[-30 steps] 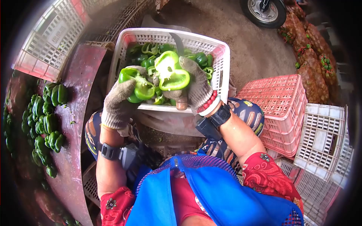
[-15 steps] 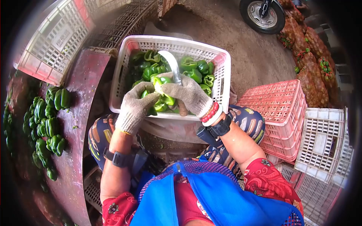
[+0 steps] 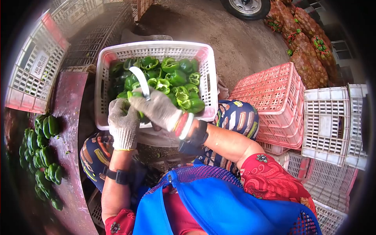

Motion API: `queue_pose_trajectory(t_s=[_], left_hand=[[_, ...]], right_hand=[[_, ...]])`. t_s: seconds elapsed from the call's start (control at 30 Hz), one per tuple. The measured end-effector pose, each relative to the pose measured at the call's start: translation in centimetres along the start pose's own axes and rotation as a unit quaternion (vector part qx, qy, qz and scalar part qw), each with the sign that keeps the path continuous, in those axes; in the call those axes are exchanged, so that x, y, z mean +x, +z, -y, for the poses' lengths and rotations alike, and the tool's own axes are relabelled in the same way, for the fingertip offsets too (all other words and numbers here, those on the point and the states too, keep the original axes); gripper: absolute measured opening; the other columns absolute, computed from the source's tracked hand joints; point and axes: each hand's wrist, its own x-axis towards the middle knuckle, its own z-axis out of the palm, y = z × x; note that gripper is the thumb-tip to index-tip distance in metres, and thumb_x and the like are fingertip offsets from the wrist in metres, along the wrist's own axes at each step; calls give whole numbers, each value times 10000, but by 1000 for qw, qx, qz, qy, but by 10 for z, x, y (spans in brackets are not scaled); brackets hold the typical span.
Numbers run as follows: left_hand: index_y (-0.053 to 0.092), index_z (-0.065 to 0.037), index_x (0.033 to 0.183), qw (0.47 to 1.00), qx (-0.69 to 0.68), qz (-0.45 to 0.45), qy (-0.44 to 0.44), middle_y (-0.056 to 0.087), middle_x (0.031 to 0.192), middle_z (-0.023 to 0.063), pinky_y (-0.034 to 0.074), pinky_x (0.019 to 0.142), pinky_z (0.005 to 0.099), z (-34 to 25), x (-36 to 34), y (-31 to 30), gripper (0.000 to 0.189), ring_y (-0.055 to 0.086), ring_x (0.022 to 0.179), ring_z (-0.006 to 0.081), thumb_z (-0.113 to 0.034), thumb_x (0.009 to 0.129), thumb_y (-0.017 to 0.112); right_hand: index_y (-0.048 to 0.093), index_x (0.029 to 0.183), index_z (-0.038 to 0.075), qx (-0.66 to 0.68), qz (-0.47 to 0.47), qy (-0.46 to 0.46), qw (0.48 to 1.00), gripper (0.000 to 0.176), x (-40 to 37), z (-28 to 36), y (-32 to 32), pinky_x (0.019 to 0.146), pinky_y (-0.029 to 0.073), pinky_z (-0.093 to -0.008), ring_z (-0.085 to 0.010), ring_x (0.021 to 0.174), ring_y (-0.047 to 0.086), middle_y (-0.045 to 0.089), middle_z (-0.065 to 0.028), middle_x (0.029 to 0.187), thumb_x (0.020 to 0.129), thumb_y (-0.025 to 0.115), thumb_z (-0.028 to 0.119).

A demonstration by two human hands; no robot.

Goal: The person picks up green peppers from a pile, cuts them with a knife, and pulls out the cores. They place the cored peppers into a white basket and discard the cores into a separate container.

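My right hand point(image 3: 156, 109), in a grey-white knit glove, is closed around a knife; its curved silver blade point(image 3: 140, 80) points up and away. Close beside it, my gloved left hand point(image 3: 123, 121) is curled around a green bell pepper point(image 3: 126, 106), mostly hidden by the fingers. Both hands are over the near left part of a white plastic crate point(image 3: 213, 86) holding many green bell peppers. Several in it are cut open, showing pale insides, including a cut pepper point(image 3: 192, 104) near the right side.
At left, whole green peppers point(image 3: 46, 156) lie on a reddish board point(image 3: 72, 172), with a white crate point(image 3: 37, 66) behind. Stacked pink crates point(image 3: 270, 94) and white crates point(image 3: 327, 125) stand at right. Filled mesh sacks point(image 3: 307, 58) and a wheel point(image 3: 246, 6) are farther back.
The view has shifted, and my hands have moved toward the crate's near left side, the knife along with them. A light-green cut pepper now shows uncovered at the crate's right.
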Motion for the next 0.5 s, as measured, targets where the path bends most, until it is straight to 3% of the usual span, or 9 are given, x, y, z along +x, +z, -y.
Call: queue_pose_trajectory(t_s=[0.1,0.13,0.17,0.2,0.23,0.27,0.33,0.43,0.5], left_hand=[[709,5,1007,938,-282,-1,-203,659,1050,58,505,811,266,-31,12,-15,198,606,899,111,-189,1001,669],[701,-18,1029,928,-342,35,-144,681,1104,56,518,859,265,-21,14,-31,195,638,941,118,-204,1033,642],[670,-35,1126,870,-452,15,-197,689,1204,87,540,969,328,-21,17,-39,197,677,1094,193,-208,1053,607],[648,-37,1176,870,-468,12,-152,683,1242,103,534,1017,374,-10,18,-39,218,659,1177,234,-214,1060,597],[625,-39,1225,870,-482,9,-105,677,1280,120,527,1066,420,-1,20,-39,245,641,1260,275,-221,1066,586],[615,-38,1254,816,-551,-1,-175,652,1342,144,509,1098,451,-19,22,-40,265,597,1329,302,-225,1069,582],[614,-32,1271,826,-545,11,-140,637,1382,153,508,1097,442,-13,23,-28,281,611,1300,295,-222,1067,581],[683,-30,1130,844,-527,52,-84,595,1433,133,477,1086,371,-22,20,-21,176,592,1255,222,-152,1021,617],[691,-18,1117,780,-604,55,-155,634,1375,146,487,1076,369,-41,18,-29,167,621,1215,230,-125,1010,621]], right_hand=[[672,1230,48,73,6,86,994,508,13,7,-27,818,573,-382,-228,884,705,706,-102,923,924,757,445],[661,1249,44,-196,-71,-1,978,570,22,4,-39,870,567,-411,-282,957,705,709,-149,1006,892,780,472],[650,1269,40,-447,-142,-91,879,634,26,2,-50,922,561,-440,-337,1030,706,713,-196,1088,860,804,500],[642,1283,31,-485,-173,-102,851,716,25,3,-59,1003,524,-469,-401,1148,663,673,-258,1219,807,833,530],[628,1306,40,-470,-191,-146,849,710,27,-6,-62,837,587,-433,-333,968,723,709,-186,1091,837,825,534],[626,1314,49,-288,-107,-52,950,687,25,-5,-51,714,581,-401,-284,846,718,706,-153,1030,862,811,533],[651,1255,59,127,72,77,986,573,5,-13,-23,443,491,-320,-158,471,591,663,-72,784,938,751,526],[679,1083,36,229,14,141,963,431,-8,-10,20,321,406,-304,-177,308,465,581,-68,576,979,704,453],[679,1042,14,250,42,135,958,352,-1,-8,8,268,346,-291,-182,293,463,618,-81,629,981,669,360]])
